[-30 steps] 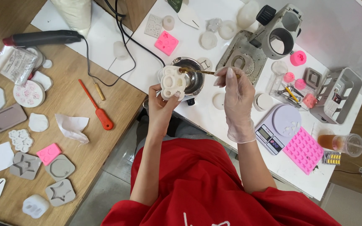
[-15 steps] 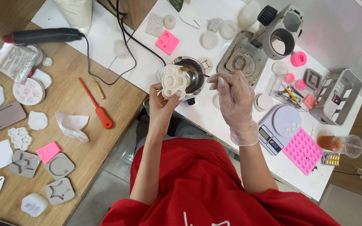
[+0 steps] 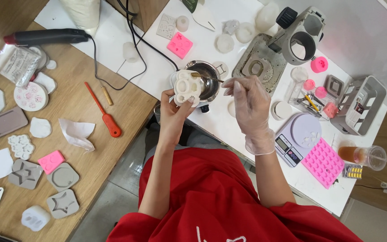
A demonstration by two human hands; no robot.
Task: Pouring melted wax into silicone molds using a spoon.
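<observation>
White tabletop (image 3: pixel 229 130) runs beside a wooden bench (image 3: pixel 126 105), both crowded with moulds. Our left hand (image 3: pixel 172 114) is closed around a white mould (image 3: pixel 187 87), holding it over the rim of a steel bowl (image 3: pixel 208 83). Our gloved right hand (image 3: pixel 247 98) pinches a thin spoon (image 3: pixel 207 77) reaching across the bowl to the mould. We judge it best to keep the mould level and drip slowly into each cavity. We cannot make out the bowl's contents, nor how full the cavities are.

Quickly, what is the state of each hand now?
Left hand: closed on white flower-shaped silicone mould.
Right hand, gloved: closed on thin metal spoon.
</observation>
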